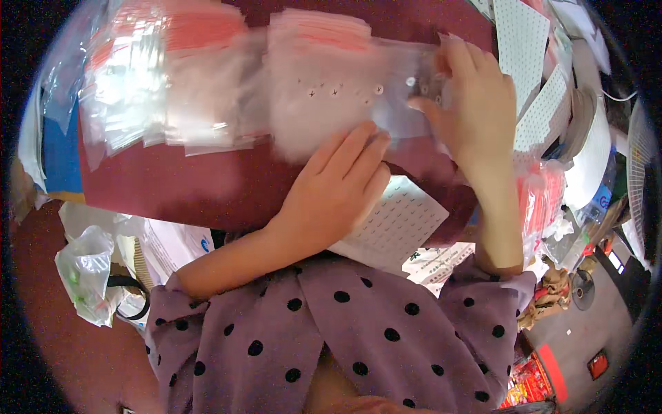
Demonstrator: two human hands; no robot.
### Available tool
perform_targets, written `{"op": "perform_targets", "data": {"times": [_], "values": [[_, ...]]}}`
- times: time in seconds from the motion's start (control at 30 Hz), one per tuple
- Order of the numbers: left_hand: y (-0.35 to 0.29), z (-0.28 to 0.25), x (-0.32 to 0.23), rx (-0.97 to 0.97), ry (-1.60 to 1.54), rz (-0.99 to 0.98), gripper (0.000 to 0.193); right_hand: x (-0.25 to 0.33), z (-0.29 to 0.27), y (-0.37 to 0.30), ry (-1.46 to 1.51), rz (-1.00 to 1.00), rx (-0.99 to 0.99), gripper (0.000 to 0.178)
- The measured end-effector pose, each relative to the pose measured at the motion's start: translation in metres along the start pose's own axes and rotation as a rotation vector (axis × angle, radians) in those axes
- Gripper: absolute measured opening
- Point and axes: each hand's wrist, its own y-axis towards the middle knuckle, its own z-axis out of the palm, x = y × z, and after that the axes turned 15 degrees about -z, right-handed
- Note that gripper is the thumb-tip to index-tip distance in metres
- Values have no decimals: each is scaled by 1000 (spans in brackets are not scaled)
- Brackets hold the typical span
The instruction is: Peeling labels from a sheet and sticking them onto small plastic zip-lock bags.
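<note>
My left hand (345,186) reaches to the middle of the table, fingers stretched out and tips at the lower edge of a clear plastic bag (403,124). At that bag's right end is my right hand (476,103), fingers curled round its edge and thumb lying over it. The bag is smeared by motion. Several small round pieces (378,90) with dark marks show on or through the plastic. Left of it lies a stack of clear bags with red strips (317,41). Partly under my left hand is a white card with rows of small dark marks (403,221).
More clear bags with red strips (200,76) overlap on the left of the dark red tabletop (172,186). Dotted white sheets (527,55) and bundled red-edged bags (541,193) crowd the right. A red-lidded jar (538,379) stands at lower right.
</note>
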Motion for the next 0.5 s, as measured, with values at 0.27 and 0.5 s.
{"op": "perform_targets", "data": {"times": [0.27, 0.5], "values": [[0, -1, 5, 29, -29, 66, 20, 8, 9, -4, 380, -126, 143, 24], [-24, -43, 5, 185, -571, -284, 21, 14, -29, -29, 1072, 317, 82, 40]]}}
